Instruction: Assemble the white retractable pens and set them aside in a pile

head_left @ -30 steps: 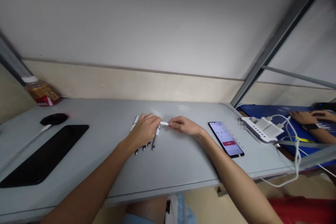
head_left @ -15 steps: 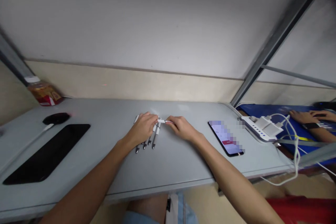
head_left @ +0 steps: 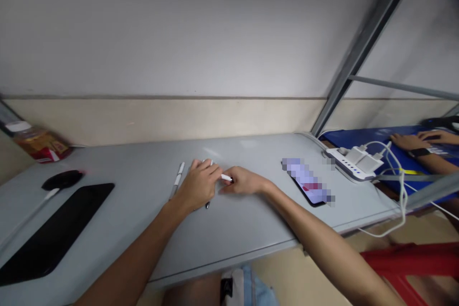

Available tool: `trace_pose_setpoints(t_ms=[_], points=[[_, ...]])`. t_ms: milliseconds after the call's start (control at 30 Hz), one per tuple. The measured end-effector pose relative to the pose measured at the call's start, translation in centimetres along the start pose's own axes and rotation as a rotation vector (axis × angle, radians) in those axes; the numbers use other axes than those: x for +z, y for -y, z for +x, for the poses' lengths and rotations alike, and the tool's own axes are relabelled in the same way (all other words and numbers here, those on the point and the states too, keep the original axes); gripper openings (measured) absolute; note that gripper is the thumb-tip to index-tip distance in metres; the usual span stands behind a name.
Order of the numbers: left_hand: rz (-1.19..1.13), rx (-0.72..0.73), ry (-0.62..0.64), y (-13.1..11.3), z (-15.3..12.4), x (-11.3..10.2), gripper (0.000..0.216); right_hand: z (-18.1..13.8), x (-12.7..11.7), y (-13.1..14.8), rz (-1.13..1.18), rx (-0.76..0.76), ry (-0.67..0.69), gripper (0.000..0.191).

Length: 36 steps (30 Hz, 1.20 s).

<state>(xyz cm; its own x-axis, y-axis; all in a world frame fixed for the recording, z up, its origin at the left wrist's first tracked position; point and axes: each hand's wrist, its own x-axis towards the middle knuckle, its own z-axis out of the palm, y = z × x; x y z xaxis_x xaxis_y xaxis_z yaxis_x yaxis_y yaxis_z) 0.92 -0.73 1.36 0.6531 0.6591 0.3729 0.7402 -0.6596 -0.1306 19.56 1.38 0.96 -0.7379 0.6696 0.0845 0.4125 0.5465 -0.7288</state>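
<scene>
My left hand is closed around a white pen, whose end sticks out toward the right. Just beside it, the curled fingers of my right hand close on that end, where something dark shows. Both hands are low over the middle of the desk. A white and grey pen lies on the desktop, left of my left hand. More pens lie beneath that hand, mostly hidden, with one dark metal tip peeking out below it.
On the grey desk are a lit phone, a white power strip with plugs and cables, a black tablet-like slab, a round black charger and a bottle. Another person's hands rest at a blue surface to the right.
The view has shifted a little. My left hand now covers most of the pens, and my right hand has turned, its fingers curling lower around the held pen's end.
</scene>
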Motion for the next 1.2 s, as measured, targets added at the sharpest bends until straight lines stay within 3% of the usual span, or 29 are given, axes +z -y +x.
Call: trace_pose_setpoints(t_ms=[67,167,300,567,867,1033,1200], points=[[-0.013,-0.019,-0.001,0.2,0.0,0.1,0.018,0.1,0.4,0.2,-0.249,-0.008,-0.060,0.007],[-0.059,-0.092,-0.011,0.5,0.0,0.5,0.018,0.2,0.6,0.8,-0.600,0.039,-0.088,0.023],[-0.113,-0.173,-0.012,0.4,0.1,1.4,0.022,0.1,0.6,1.4,-0.832,0.160,-0.092,0.024],[-0.101,-0.276,-0.007,0.7,-0.1,2.0,0.029,0.6,1.1,0.9,-0.826,0.031,-0.289,0.033],[-0.243,-0.229,0.051,0.9,-0.1,1.9,0.020,0.4,0.4,0.2,-0.674,0.048,-0.301,0.019],[-0.181,-0.231,0.023,1.1,0.1,1.4,0.023,0.7,0.9,0.1,-0.665,-0.023,-0.354,0.028],[-0.144,-0.245,0.035,1.0,0.0,1.4,0.025,0.9,0.8,-0.1,-0.689,-0.020,-0.360,0.016]])
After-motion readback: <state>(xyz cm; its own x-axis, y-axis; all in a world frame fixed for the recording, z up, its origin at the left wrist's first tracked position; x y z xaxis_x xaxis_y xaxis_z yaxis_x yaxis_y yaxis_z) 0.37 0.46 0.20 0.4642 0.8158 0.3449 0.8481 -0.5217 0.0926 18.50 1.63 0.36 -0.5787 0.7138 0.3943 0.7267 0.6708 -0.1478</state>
